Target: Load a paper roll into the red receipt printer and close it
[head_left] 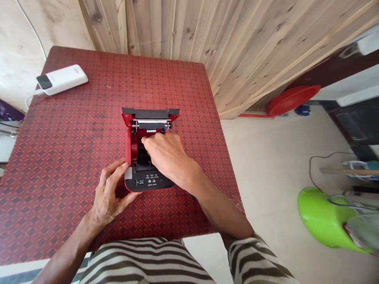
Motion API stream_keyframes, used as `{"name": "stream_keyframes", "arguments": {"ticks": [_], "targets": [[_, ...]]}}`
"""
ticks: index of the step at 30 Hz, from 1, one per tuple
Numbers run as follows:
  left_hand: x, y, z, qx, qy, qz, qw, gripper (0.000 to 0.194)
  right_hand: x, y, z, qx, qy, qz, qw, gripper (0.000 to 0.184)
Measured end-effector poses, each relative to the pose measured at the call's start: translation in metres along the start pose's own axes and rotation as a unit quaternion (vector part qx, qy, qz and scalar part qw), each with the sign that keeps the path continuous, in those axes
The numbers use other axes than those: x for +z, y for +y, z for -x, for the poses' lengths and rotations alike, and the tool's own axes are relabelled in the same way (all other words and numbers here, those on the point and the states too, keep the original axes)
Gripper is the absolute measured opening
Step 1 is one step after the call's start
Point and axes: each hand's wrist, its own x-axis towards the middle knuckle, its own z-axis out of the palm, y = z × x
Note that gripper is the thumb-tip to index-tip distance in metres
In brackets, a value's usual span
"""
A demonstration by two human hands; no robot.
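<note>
A small red printer (129,148) with a black front panel sits in the middle of the red patterned table (68,146), its lid (150,113) flipped open toward the far side. My right hand (166,156) reaches into the open paper bay, fingers curled down inside; what they touch is hidden. My left hand (111,189) rests against the printer's near left corner, fingers spread along its side and holding nothing.
A white power bank (62,79) with a cable lies at the table's far left corner. A wooden plank wall rises behind. To the right, on the pale floor, stand a green plastic object (322,219) and a red basin (291,98).
</note>
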Motion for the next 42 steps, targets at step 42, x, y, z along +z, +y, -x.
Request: {"name": "stream_keyframes", "arguments": {"ticks": [42], "targets": [[-0.027, -0.010, -0.060, 0.130, -0.130, -0.002, 0.983, 0.103, 0.058, -0.004, 0.098, -0.098, 0.422, -0.053, 0.900, 0.018]]}}
